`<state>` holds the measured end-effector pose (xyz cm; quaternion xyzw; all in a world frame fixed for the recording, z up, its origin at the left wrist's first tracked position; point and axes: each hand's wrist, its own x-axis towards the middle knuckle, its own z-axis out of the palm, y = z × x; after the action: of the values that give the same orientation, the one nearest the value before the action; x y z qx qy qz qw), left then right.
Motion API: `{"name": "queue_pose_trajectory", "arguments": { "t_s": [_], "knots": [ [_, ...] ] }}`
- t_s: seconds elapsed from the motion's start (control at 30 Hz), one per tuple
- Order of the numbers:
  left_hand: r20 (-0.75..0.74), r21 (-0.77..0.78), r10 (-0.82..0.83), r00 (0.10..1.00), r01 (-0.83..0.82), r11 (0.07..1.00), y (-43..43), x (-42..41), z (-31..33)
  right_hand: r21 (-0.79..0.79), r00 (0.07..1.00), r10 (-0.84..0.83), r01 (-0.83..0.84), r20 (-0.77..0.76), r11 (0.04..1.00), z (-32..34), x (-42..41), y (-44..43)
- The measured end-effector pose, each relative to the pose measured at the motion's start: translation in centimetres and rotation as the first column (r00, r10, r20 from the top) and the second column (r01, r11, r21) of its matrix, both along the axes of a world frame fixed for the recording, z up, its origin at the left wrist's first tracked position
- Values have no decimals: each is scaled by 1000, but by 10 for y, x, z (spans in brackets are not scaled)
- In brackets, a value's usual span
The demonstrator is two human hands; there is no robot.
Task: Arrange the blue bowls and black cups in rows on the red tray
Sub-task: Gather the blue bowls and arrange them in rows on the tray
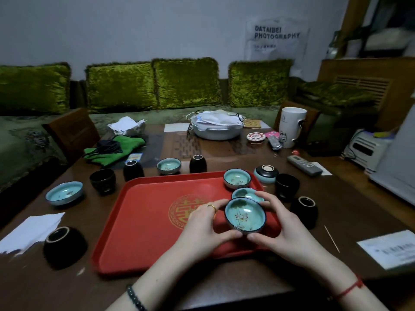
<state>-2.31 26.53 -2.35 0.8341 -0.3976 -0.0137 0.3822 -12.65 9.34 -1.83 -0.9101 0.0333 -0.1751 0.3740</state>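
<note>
Brown wooden tabletop [350,198] carries a red rectangular plastic tray [146,221]. Left hand [202,230] & right hand [280,230] clasp a blue-glazed ceramic bowl w/ painted flower [245,215] from 9 & 3 o'clock, fingers curled round its wall. Bowl at tray's 3 o'clock side, empty; can't tell if set down. Judged: light, rigid, slick glaze, chips easily, so grip wall low. 2 more empty bowls [237,178] at tray's 1 o'clock. Black glazed cups [102,179] off-tray.
</note>
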Motion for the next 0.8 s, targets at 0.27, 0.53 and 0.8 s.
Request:
{"name": "queue_pose_trajectory", "arguments": {
  "t_s": [0.27,0.53,0.8],
  "knots": [
    [-44,60,-36,998,39,997,-17,-15,-14,-3,995,-55,55,-89,999,-12,-22,-13],
    [-71,76,-36,997,41,996,-23,-17,-18,-9,992,-58,58,-111,998,-15,-25,-19],
    [-84,100,-36,996,44,994,-25,-15,-20,-22,992,-59,57,-116,998,-15,-23,-20]
  ]
}}
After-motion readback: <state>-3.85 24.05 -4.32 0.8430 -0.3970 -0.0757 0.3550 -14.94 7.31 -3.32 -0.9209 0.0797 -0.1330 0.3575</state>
